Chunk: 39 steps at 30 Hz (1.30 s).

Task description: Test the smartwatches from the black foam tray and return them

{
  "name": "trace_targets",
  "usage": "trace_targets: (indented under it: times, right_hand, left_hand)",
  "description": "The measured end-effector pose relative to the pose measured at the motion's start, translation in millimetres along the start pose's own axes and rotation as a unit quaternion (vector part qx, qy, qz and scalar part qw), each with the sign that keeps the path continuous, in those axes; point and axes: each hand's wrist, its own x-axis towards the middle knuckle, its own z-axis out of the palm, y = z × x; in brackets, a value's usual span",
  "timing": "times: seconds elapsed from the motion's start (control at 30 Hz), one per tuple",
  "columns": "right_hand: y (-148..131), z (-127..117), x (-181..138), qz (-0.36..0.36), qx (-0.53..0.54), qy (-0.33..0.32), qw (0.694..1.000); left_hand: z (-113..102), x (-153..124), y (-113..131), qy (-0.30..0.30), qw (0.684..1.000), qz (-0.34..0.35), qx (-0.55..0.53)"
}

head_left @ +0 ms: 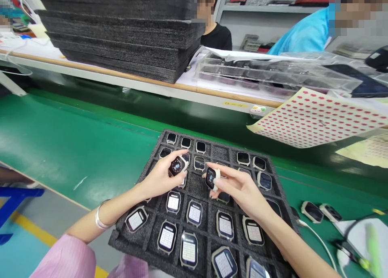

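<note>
A black foam tray (157,148) lies on the green belt in front of me, its pockets holding several watch bodies. My left hand (160,180) is closed round one watch body (176,166) with a lit screen, held just above the tray's middle. My right hand (239,189) pinches a second watch body (211,178) by its sides, screen facing left, close beside the first. Watch bodies in the near rows (194,213) show white lit screens; those in the far rows (186,142) are dark.
Tall stack of dark foam sheets (121,27) stands on the far bench. Clear plastic trays (273,73) and a sheet of red dot stickers (315,116) lie at right. Two loose watch bodies (312,211) and a cable (318,237) rest on the belt. Two people sit beyond the bench.
</note>
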Motion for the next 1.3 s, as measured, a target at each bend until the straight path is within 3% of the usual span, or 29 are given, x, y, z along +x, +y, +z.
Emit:
trace_targets:
  times: [0.43,0.57,0.77,0.9,1.3]
  right_hand:
    - [-1,-1,0,0.011,0.044,-0.013,0.999]
    - [0,0,4,0.025,0.121,-0.033,0.992]
    - [4,3,5,0.051,0.153,-0.035,0.986]
    - [10,3,4,0.038,0.108,0.007,0.993]
    - [12,3,2,0.000,0.035,-0.006,0.999]
  left_hand:
    - [0,0,-2,-0.005,1.000,0.000,-0.010]
    - [1,4,-4,-0.033,0.987,-0.072,-0.137]
    - [3,5,0,-0.101,0.912,-0.176,-0.356]
    - [6,3,-1,-0.125,0.902,-0.165,-0.380]
    - [9,0,-1,-0.147,0.909,-0.133,-0.368]
